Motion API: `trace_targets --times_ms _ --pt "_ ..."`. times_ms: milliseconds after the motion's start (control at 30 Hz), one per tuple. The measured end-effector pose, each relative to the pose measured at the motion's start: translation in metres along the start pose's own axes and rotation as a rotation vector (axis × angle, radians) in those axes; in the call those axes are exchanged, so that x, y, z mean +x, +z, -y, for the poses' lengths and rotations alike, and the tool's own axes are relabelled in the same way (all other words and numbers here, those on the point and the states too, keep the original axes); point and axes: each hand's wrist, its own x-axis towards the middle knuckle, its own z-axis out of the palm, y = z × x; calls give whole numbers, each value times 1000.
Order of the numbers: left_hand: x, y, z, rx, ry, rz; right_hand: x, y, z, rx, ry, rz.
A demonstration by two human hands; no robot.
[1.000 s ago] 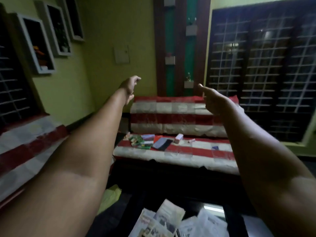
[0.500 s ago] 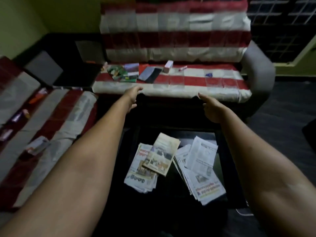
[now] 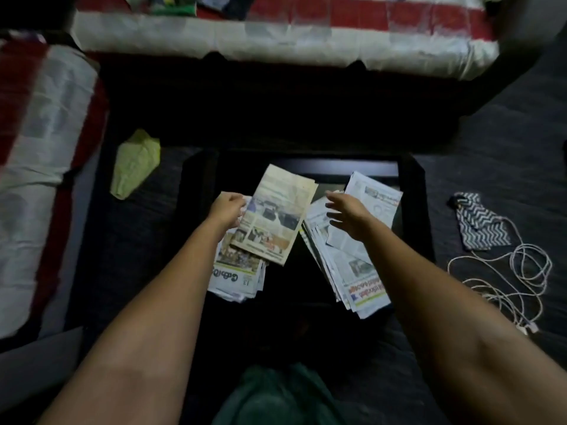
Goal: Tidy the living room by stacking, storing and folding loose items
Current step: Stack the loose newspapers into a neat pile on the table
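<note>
Two loose piles of newspapers lie on a dark low table (image 3: 412,179). On the left pile (image 3: 236,279) rests a folded yellowish newspaper (image 3: 276,216), tilted. My left hand (image 3: 228,210) is at that paper's left edge with its fingers curled round it. My right hand (image 3: 346,217) hovers over the right pile (image 3: 363,271), fingers spread and holding nothing.
A yellow-green cloth (image 3: 135,164) lies on the floor left of the table. To the right lie a zigzag-patterned cloth (image 3: 478,223) and a tangled white cable (image 3: 518,271). Sofas with red-and-white covers stand beyond the table (image 3: 276,41) and at the left (image 3: 40,118).
My view has tipped down from the far sofa to the table. Both hands have come back and down from pointing forward onto the newspapers, the left one now at the top paper's edge.
</note>
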Motion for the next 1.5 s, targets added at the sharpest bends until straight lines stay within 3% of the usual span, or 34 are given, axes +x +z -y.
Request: trace_targets --times_ms 133,367,533,733,867,1033,1133,1267,1500 --pt "52 4 56 188 -24 -8 56 38 -46 -9 136 15" --pt "118 33 83 411 -57 -9 128 84 -111 -34 123 -91" --pt "142 48 86 446 -27 -139 134 90 -114 14 72 -235" --pt "128 19 103 305 142 -12 118 106 -116 -60 34 -368" --pt "104 -23 133 276 98 18 103 125 -134 -88 63 -209" --pt "97 -65 172 419 2 60 101 154 -139 -202 258 -43" --pt "113 -71 173 597 54 21 112 163 -133 -340 291 -190" --pt "126 -58 152 551 84 -123 118 167 -123 -273 149 -435" --pt "126 -31 146 571 -34 -150 125 182 -116 -121 77 -454"
